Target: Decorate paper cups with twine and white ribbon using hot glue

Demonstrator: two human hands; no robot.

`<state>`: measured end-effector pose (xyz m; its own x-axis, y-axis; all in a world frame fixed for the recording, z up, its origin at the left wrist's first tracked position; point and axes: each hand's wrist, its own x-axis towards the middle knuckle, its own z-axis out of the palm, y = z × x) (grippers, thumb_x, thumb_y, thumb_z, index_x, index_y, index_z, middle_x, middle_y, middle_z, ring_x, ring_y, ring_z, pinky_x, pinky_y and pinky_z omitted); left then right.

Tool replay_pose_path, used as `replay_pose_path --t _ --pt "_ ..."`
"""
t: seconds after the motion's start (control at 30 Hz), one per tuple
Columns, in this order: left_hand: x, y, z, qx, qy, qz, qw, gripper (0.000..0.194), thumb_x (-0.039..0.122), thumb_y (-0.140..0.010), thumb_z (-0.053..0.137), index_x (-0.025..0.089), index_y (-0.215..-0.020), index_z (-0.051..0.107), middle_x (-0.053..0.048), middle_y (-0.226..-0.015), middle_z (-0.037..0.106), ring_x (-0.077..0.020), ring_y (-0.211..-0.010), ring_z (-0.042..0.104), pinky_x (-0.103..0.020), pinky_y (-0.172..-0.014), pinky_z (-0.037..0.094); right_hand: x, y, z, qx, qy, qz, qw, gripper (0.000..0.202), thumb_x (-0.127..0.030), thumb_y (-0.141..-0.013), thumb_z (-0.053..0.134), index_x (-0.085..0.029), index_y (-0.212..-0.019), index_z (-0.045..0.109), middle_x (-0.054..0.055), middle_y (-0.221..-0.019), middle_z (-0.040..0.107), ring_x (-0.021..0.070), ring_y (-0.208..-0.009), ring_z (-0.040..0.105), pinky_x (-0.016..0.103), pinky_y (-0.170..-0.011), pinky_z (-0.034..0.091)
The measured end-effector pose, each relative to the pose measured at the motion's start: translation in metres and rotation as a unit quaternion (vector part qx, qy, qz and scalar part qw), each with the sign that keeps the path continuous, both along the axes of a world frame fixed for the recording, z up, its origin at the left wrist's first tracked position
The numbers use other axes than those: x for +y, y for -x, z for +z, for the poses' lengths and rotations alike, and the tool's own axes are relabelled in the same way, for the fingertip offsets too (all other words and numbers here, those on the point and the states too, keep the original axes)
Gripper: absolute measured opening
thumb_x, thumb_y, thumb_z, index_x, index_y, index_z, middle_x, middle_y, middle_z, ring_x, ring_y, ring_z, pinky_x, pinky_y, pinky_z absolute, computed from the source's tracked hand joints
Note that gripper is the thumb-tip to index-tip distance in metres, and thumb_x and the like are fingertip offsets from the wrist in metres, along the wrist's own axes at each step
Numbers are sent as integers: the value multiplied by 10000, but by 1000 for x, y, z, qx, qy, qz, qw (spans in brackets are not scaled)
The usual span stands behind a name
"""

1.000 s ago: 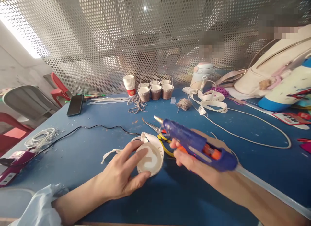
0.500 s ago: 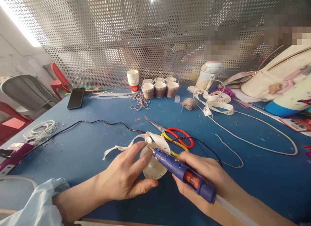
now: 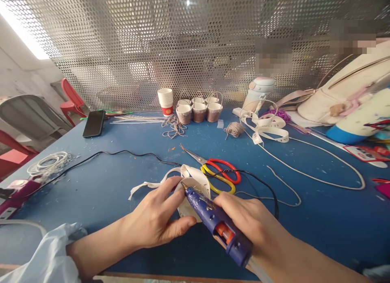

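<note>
Toward the front of the blue tabletop (image 3: 115,185), we've got a small paper cup (image 3: 187,210) in our left hand (image 3: 154,214), grip curled around its left side, thumb nearest us. Our right hand (image 3: 248,216) has its grip wrapped round a dark blue glue gun (image 3: 207,212). Key bit: the cup lies forward and left of the right grip, and the gun's long axis slants that way, nozzle by our left fingers. Can't tell if it's touching. White ribbon (image 3: 195,173) loops behind the cup.
</note>
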<state>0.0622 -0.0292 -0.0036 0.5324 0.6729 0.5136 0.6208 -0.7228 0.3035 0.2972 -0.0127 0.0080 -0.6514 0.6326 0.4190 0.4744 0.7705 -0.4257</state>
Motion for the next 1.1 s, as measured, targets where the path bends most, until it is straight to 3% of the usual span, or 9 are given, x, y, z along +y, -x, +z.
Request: replay_pose_path --t 0.13,0.43,0.67,0.83,0.97,1.1 --pt "-1 -1 3 -9 -5 5 1000 442 463 -970 402 123 -1229 513 -194 -1171 574 -265 -1049 622 -364 -820 589 0 2 1 2 -23 -6 1000 105 -135 -826 412 -223 -772 396 -50 -590 454 112 -460 436 277 -463 223" --pt "1 -2 4 -17 -27 19 999 311 399 -977 422 140 -1040 582 -180 -1153 623 -233 -997 651 -313 -777 582 2 -2 -3 8 3 -31 999 75 -141 -815 446 -213 -822 463 1 -660 597 145 -539 551 274 -499 273" --pt "1 -3 5 -5 -37 28 999 297 383 -963 463 142 -1105 565 -173 -1143 638 -235 -1002 664 -303 -778 587 0 0 -2 1 -41 -44 998 66 -161 -831 437 -215 -797 451 -28 -573 544 140 -471 514 281 -483 264" --pt "1 -3 3 1 -57 35 998 259 287 -955 484 133 -1152 553 -172 -1168 635 -233 -1047 659 -298 -827 582 4 -1 -4 13 -8 -36 999 74 -150 -775 489 -213 -809 471 -23 -602 591 141 -499 546 274 -491 278" --pt "1 -4 2 -2 -58 41 997 210 266 -947 491 150 -1114 545 -156 -1142 650 -214 -989 678 -289 -792 590 6 -2 -7 17 27 -27 999 104 -164 -746 530 -214 -824 482 -24 -620 606 144 -521 559 269 -493 283" --pt "0 -4 2 -15 -49 53 997 159 273 -945 495 164 -1057 523 -157 -1151 656 -201 -956 686 -278 -768 589 5 0 -6 25 -8 -35 999 63 -155 -795 489 -215 -800 470 -25 -605 591 139 -511 550 269 -501 290"
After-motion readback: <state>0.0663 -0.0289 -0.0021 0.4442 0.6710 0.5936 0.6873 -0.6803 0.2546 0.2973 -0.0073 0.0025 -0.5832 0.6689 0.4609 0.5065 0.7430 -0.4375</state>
